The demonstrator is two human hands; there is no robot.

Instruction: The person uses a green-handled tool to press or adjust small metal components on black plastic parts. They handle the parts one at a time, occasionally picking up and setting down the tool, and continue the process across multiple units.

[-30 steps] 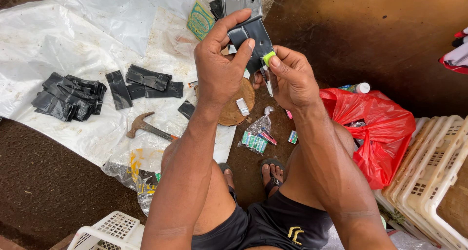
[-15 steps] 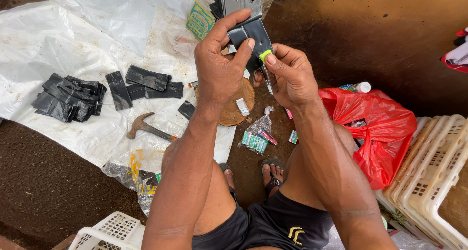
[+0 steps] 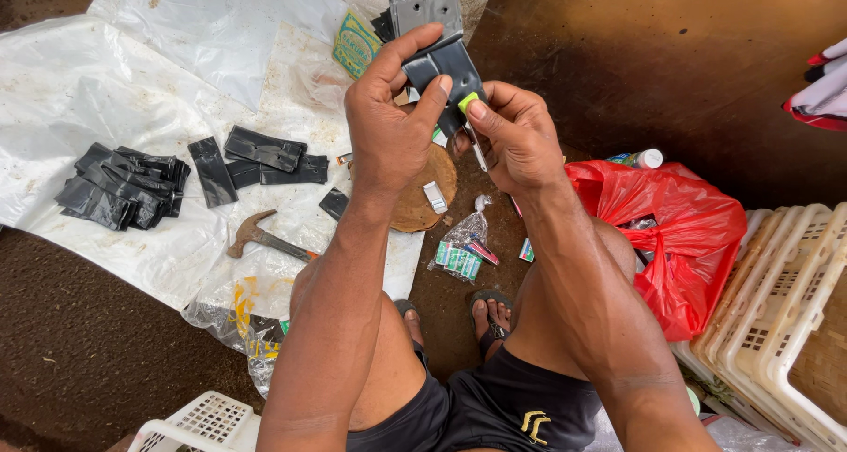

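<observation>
Head view: nearest, a red bag lies by the knee. Higher, the left hand pinches a black pouch between thumb and fingers; the right hand grips a green-capped tube against it. Beyond, a hammer rests on white sheeting.

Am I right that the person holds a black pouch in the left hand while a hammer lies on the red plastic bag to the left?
Not quite. The head view shows the hammer lying on the white plastic sheet, not a red bag; the red plastic bag sits on the right. The left hand does hold the black pouch.
</observation>
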